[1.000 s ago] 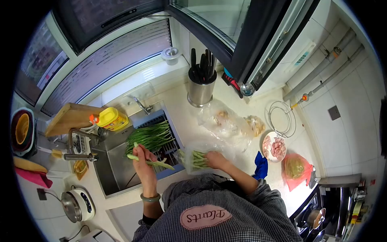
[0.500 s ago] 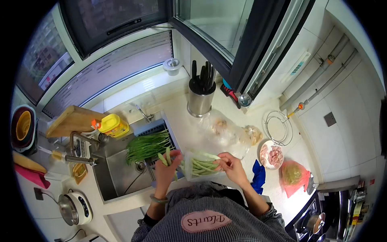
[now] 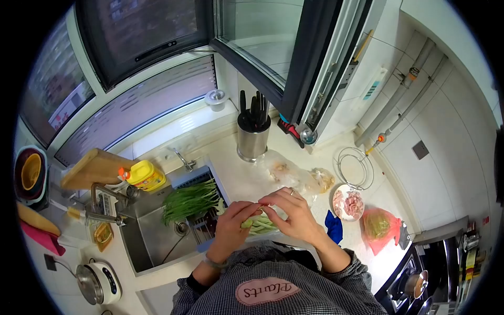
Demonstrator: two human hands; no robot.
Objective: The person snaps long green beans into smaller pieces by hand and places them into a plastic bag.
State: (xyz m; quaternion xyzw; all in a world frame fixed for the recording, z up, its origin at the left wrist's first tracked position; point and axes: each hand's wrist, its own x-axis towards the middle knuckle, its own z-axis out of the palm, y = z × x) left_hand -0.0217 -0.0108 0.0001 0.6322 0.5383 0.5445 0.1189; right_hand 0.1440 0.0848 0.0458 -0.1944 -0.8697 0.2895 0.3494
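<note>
My left hand (image 3: 233,228) is closed round green beans (image 3: 247,222), whose pale ends stick out beneath its fingers. My right hand (image 3: 296,218) meets it at the fingertips, pinching at a bean that the fingers mostly cover. Right below both hands sits a clear plastic container with more green beans (image 3: 262,224) in it, partly hidden by the hands. To the left, a bunch of green chives (image 3: 190,202) lies on a blue-grey drain basket (image 3: 209,172) over the sink.
A steel sink (image 3: 148,231) is on the left, with a yellow bottle (image 3: 147,176) behind it. A knife block (image 3: 253,137), plastic bags (image 3: 283,170), a plate of sliced meat (image 3: 348,203), a blue cloth (image 3: 333,227) and a red bag (image 3: 379,230) stand on the counter.
My hands have come together over the container, the left moving right and the right moving slightly left. The view has shifted a little.
</note>
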